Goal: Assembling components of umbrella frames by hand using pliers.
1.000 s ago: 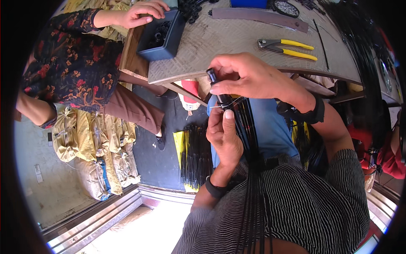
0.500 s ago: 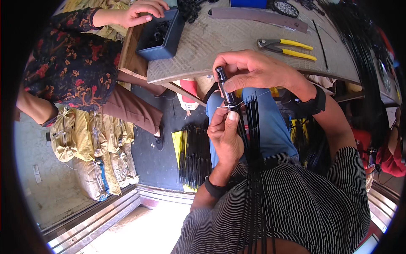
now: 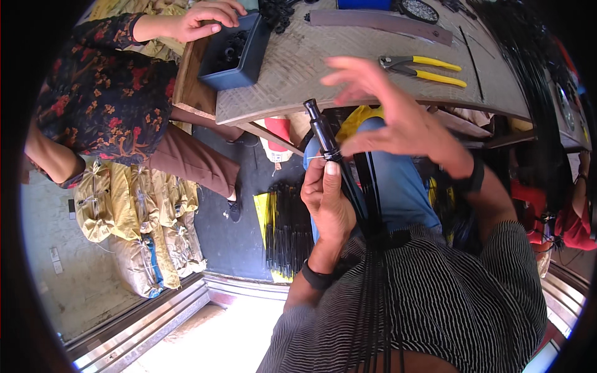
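My left hand (image 3: 328,200) is closed round what looks like an umbrella frame (image 3: 324,133). Thumb and fingers pinch it just below a glossy black stepped tube, which points up and tilts left. A short pale wire end sticks out at the collar by my thumb. Thin black ribs (image 3: 371,193) run down from there toward my lap and striped shirt. My right hand (image 3: 395,118) is open and smeared by motion, to the right of the tube, its fingers spread and holding nothing. The lower edge of that hand comes close to the collar; whether it touches is unclear.
Yellow-handled pincers (image 3: 429,69) lie on the worktable (image 3: 298,81) ahead. A blue-grey bin (image 3: 231,78) of black parts stands at its left corner, beside another person's hand (image 3: 208,20). Bundled black rods (image 3: 289,230) are on the floor; tied sacks (image 3: 140,217) lean at left.
My right hand has let go of the black tube, opened and moved up and right. The tube has tilted slightly left in my left hand.
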{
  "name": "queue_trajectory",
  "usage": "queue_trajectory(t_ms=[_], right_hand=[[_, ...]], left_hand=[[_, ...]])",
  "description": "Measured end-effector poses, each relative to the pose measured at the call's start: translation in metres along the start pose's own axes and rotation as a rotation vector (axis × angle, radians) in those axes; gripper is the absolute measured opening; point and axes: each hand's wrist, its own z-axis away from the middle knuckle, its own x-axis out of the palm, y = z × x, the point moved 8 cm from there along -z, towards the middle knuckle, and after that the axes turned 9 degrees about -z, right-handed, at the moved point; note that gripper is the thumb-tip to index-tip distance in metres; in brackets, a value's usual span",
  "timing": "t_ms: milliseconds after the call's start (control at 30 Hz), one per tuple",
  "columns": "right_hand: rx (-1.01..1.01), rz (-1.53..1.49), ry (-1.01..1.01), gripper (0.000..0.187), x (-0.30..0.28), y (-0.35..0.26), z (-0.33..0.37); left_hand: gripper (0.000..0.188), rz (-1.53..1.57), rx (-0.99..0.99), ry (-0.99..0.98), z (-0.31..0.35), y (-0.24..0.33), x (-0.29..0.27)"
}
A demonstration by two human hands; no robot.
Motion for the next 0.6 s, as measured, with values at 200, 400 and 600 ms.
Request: queue_trajectory(t_ms=[200, 400, 600], right_hand=[[0.325, -0.783, 0.545, 0.052, 0.043, 0.049, 0.064], [0.231, -1.017, 0.544, 0.037, 0.056, 0.038, 0.066], [0.328, -0.923, 0.513, 0.019, 0.068, 0.045, 0.066]], left_hand=[[0.030, 0.118, -0.078, -0.030, 0.003, -0.001, -0.002], [0.036, 0.069, -0.106, -0.067, 0.009, 0.005, 0.000], [0.037, 0.136, -0.100, -0.042, 0.006, 0.006, -0.006]])
